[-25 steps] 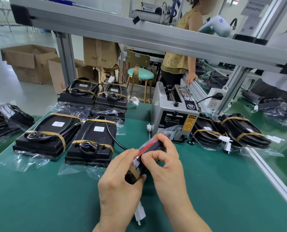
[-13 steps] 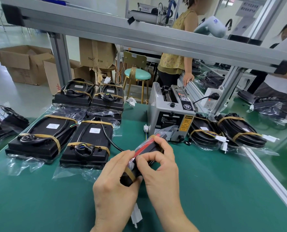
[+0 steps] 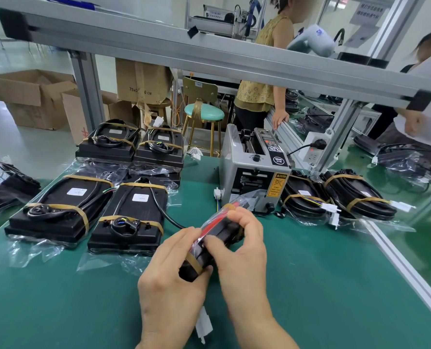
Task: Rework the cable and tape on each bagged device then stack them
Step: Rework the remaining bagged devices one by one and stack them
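Note:
A black bagged device [image 3: 222, 234] with a red stripe and a tan tape band is held edge-up over the green mat. My left hand [image 3: 170, 285] grips its near end from below. My right hand [image 3: 242, 248] curls over its top, thumb pressing the bag near the tape. A white connector [image 3: 204, 324] hangs from it below my hands. Taped black devices [image 3: 131, 217] with coiled cables lie in bags to the left, and some sit stacked at the back left [image 3: 133, 144].
A grey tape dispenser [image 3: 256, 172] stands just beyond my hands. Two more bagged devices [image 3: 340, 195] lie to its right by the aluminium rail. Cardboard boxes [image 3: 33, 96], a teal stool [image 3: 204, 113] and two people stand behind the bench frame.
The view has shifted slightly; both hands keep hold of the device, with my right thumb sliding a little along the bag.

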Motion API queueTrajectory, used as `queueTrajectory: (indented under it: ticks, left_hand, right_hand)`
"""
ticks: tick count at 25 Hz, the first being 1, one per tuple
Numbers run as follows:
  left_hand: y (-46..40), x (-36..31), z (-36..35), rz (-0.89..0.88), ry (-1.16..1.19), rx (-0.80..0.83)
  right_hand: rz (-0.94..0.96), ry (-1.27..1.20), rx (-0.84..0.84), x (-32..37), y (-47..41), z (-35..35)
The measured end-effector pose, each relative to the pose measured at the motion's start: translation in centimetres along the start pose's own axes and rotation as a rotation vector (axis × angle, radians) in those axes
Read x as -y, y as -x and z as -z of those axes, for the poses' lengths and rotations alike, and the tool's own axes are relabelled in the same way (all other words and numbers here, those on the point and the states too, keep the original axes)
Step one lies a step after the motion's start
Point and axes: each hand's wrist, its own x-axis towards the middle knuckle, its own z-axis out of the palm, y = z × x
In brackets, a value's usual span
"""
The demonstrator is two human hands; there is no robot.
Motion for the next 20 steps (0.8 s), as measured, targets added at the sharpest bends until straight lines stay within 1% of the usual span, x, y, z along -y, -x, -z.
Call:
queueTrajectory:
  ticks: [2, 5, 7, 9, 12, 14, 16, 18, 20]
  left_hand:
    - [-0.1, 0.0, 0.0, 0.008, -0.002, 0.003]
    - [-0.1, 0.2, 0.0, -0.004, -0.011, 0.004]
    - [-0.1, 0.2, 0.1, -0.003, -0.021, 0.009]
    - [-0.2, 0.1, 0.2, -0.004, -0.014, 0.009]
    - [-0.3, -0.2, 0.6, -0.038, -0.005, 0.027]
    - [-0.4, 0.0, 1.6, -0.024, 0.039, 0.030]
    - [-0.6, 0.5, 3.1, 0.005, 0.067, 0.054]
    - [-0.7, 1.1, 4.3, 0.000, 0.035, 0.099]
    - [-1.1, 1.4, 4.9, 0.008, -0.003, 0.152]
  right_hand:
    - [-0.023, -0.046, 0.025, -0.1, -0.3, 0.1]
    - [0.056, 0.127, 0.079, -0.3, -0.4, 0.1]
    - [0.064, 0.171, 0.082, -0.3, -0.4, 0.2]
    - [0.091, 0.229, 0.136, -0.2, -0.2, 0.7]
    - [0.130, 0.379, 0.199, 0.2, -1.0, 2.3]
    - [0.157, 0.444, 0.218, 0.2, -2.8, 4.1]
    - [0.090, 0.375, 0.264, -0.2, -4.9, 5.8]
    - [-0.037, 0.226, 0.388, -0.9, -6.3, 6.8]
    - [-0.092, 0.115, 0.467, -1.9, -7.3, 6.8]
